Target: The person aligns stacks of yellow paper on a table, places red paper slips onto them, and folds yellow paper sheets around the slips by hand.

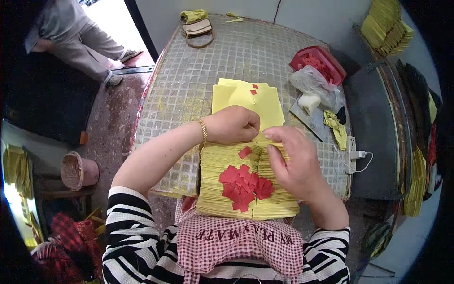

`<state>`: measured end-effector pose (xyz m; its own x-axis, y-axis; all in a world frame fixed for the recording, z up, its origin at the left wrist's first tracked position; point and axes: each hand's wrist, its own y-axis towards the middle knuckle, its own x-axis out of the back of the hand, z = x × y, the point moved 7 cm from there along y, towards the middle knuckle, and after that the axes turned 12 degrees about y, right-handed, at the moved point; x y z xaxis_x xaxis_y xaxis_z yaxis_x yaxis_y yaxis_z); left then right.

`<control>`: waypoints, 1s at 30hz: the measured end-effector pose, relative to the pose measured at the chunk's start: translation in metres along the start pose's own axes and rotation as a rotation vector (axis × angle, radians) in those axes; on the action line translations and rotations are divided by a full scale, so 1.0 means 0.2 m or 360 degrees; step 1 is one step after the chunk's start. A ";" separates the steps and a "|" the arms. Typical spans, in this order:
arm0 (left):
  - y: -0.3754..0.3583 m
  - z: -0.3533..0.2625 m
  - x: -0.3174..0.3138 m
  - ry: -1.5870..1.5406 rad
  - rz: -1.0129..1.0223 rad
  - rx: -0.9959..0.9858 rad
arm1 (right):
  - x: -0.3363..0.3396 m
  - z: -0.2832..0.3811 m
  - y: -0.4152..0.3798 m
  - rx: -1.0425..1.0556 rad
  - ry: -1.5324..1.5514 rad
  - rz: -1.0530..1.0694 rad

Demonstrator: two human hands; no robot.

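Observation:
My left hand (234, 124) is closed, fingers curled down at the near edge of the flat yellow sheets (231, 97); what its fingertips pinch is hidden. Just to its right, my right hand (298, 158) is open, thumb apart from the forefinger, over the right part of the stacked yellow paper (213, 165). This thick stack lies in two side-by-side bundles, its layered edges facing up. On it rests a heap of small red paper squares (241, 184), with a single red square (244, 152) nearer my hands. Two small red pieces (254, 90) lie on the flat sheets.
A red basket (338, 66) of red scraps and a clear plastic bag (314, 87) sit at the right of the tiled table (184, 85). A power strip (350, 154) lies along the right edge. A small purse (196, 28) is at the far end. Another person (80, 40) stands at left.

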<state>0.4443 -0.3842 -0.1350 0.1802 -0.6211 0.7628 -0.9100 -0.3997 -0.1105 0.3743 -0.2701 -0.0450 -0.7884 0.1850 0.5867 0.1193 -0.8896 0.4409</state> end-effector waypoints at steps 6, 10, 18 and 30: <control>-0.01 0.00 -0.01 0.0016 -0.0018 -0.0036 | -0.04 0.01 -0.10 -0.0038 -0.0099 0.0161; -0.01 -0.03 0.00 0.0128 0.0019 -0.0023 | -0.04 0.01 -0.14 0.0014 -0.0135 0.0062; -0.02 -0.03 -0.01 0.0055 0.0035 0.0068 | -0.08 0.02 -0.17 -0.0055 -0.0289 0.0145; -0.02 -0.04 0.02 0.0196 -0.0018 0.0063 | -0.26 0.02 -0.14 0.0007 -0.0756 0.0332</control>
<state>0.4452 -0.3800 -0.1269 0.1411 -0.5297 0.8364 -0.8922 -0.4342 -0.1245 0.4144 -0.2527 -0.0853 -0.3868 0.1740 0.9056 0.2481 -0.9262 0.2839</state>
